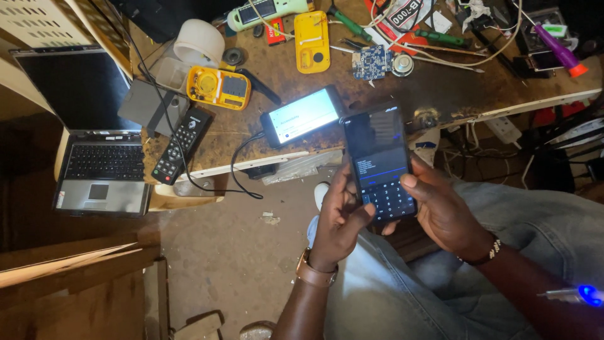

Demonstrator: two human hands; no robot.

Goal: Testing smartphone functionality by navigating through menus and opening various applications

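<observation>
I see both hands wrapped around a dark phone [380,164], held upright above the lap, just off the counter [440,94] edge. Left hand [340,220] grips its lower left side, thumb on the on-screen keypad. Right hand [443,211] clasps the right edge, thumb resting on the screen's margin. A second phone [302,116], screen lit, lies on the counter just beside it, cable attached. Black remote [182,145] and open laptop [94,145] sit further left.

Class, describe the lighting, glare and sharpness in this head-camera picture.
Head view: dim, warm light; the lit phone on the bench glares white; the held phone stays sharp in the left hand and right hand; bench edges bow from lens distortion.
</observation>
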